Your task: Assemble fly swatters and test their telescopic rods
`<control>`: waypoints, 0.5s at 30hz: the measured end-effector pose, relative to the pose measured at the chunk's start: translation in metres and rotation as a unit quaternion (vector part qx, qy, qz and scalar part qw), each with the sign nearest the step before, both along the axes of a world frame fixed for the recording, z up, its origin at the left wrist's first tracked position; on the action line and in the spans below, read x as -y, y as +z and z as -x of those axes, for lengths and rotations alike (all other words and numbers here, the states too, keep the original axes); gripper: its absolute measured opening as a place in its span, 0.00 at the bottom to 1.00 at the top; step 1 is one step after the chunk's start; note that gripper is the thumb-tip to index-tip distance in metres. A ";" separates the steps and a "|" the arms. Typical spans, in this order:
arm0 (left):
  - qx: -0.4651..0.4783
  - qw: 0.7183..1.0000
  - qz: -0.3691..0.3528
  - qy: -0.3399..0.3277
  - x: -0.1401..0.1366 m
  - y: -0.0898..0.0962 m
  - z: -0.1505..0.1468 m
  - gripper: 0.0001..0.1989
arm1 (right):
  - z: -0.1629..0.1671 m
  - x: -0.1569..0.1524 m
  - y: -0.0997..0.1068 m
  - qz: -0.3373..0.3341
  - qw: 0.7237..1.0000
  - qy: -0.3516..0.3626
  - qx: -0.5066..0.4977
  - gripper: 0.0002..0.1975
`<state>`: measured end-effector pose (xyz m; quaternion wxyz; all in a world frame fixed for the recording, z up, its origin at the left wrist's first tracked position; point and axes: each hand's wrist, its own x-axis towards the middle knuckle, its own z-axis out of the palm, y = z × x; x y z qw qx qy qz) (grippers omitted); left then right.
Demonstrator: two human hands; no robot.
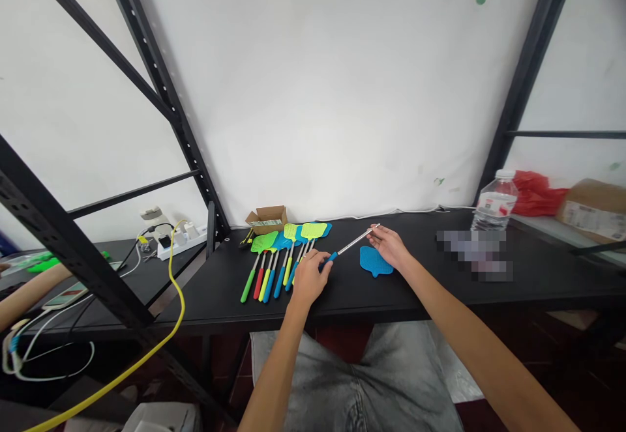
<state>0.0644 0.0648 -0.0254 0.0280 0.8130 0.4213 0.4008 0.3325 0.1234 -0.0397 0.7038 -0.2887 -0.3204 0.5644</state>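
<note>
A fly swatter handle (350,243), a silver metal rod with a blue grip, is held slantwise above the black table. My left hand (311,275) is closed around its blue grip, while my right hand (386,243) pinches the rod's far end. Just below my right hand lies a loose blue swatter head (375,261), flat on the table and apart from the rod. Left of my left hand, several fly swatters (268,269) lie side by side, with green, yellow and blue heads and green, red, yellow and blue grips.
A small open cardboard box (267,218) stands behind the swatters. At the right are a water bottle (495,201), a red plastic bag (538,192) and a blurred patch. A yellow cable (177,302) hangs at left, near black rack posts. Another person's arm (34,294) shows far left.
</note>
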 end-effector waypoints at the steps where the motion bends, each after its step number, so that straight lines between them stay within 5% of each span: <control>1: 0.000 1.000 0.001 -0.002 0.000 0.000 0.000 0.11 | 0.000 0.000 0.000 -0.001 1.000 0.000 0.002 0.12; 15: -0.011 1.000 0.002 -0.008 -0.002 -0.002 0.001 0.10 | 0.003 0.003 0.003 -0.002 1.000 -0.001 0.015 0.11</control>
